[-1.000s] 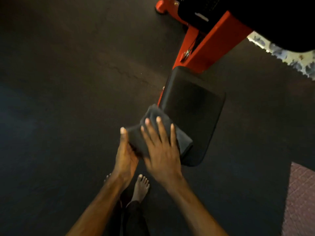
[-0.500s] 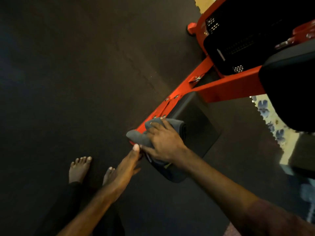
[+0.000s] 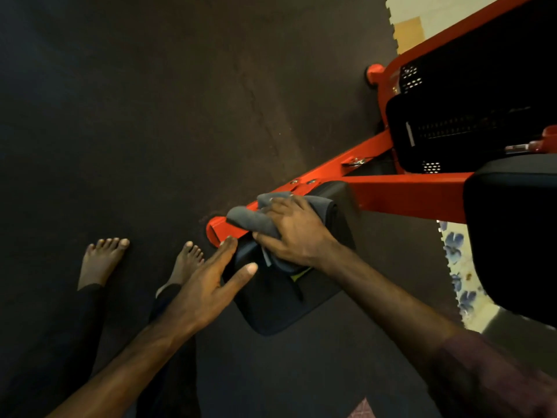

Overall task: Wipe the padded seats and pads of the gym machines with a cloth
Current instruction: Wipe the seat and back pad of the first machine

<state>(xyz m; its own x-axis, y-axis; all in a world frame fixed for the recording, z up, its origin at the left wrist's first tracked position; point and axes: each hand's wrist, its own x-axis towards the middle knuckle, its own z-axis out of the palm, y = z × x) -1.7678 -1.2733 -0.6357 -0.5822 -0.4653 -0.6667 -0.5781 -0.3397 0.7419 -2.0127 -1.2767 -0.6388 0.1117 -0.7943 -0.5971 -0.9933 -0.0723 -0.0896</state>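
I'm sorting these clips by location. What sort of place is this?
Most likely a gym or home workout room: a red steel machine frame carries a black padded seat, a perforated black shroud stands behind it, and dark rubber mat flooring runs underneath.

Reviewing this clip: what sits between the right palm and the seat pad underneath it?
The grey cloth, bunched under the right hand on the black seat pad; the head view shows it.

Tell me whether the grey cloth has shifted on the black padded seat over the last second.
Yes. The grey cloth slid off the black padded seat's near corner toward its edge beside the red frame.
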